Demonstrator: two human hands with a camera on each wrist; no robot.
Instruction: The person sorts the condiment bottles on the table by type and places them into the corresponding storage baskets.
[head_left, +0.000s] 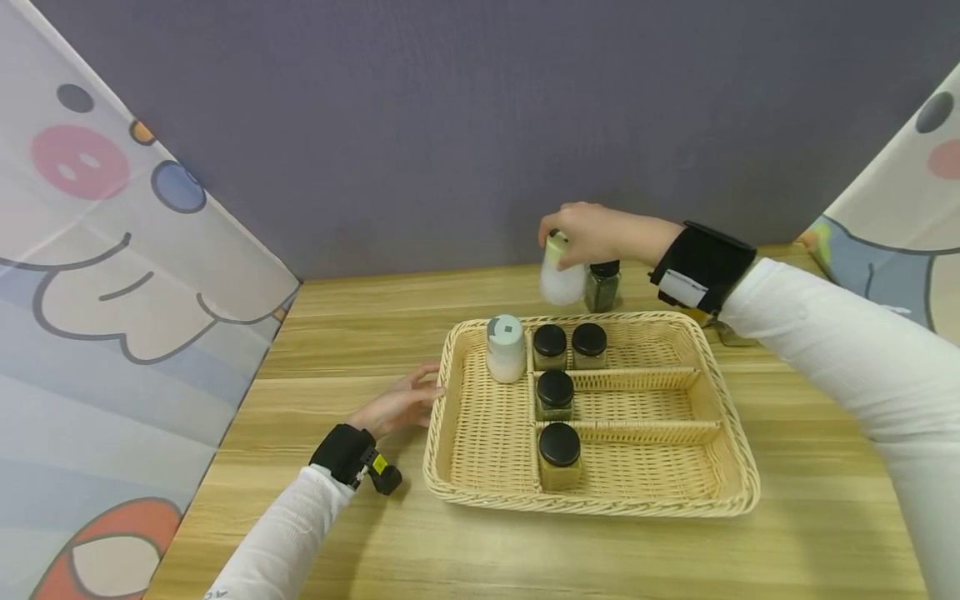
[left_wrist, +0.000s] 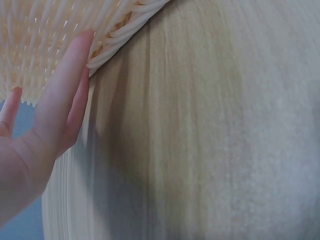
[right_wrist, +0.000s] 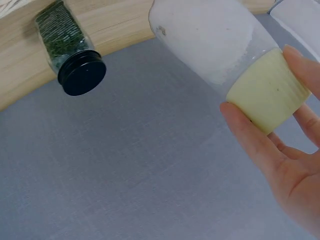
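My right hand [head_left: 592, 233] pinches the pale yellow-green cap of a shaker bottle [head_left: 561, 279] filled with white contents, behind the basket. In the right wrist view the thumb and fingers lie around the ribbed cap [right_wrist: 270, 90]. Beside it stands a black-lidded glass jar [right_wrist: 62, 35] of dried green herbs. My left hand [head_left: 405, 402] touches the left wall of a woven basket [head_left: 487, 442], its fingers straight along the side. Inside the basket, a shaker with a pale green cap [head_left: 506, 348] stands in the long left compartment.
Several black-lidded spice jars [head_left: 558, 457] stand along the left ends of the basket's three right compartments. More jars sit behind the basket, partly hidden by the right arm, one of them [head_left: 733, 335] at the far right. A grey wall [head_left: 480, 133] rises behind the wooden table [head_left: 360, 333].
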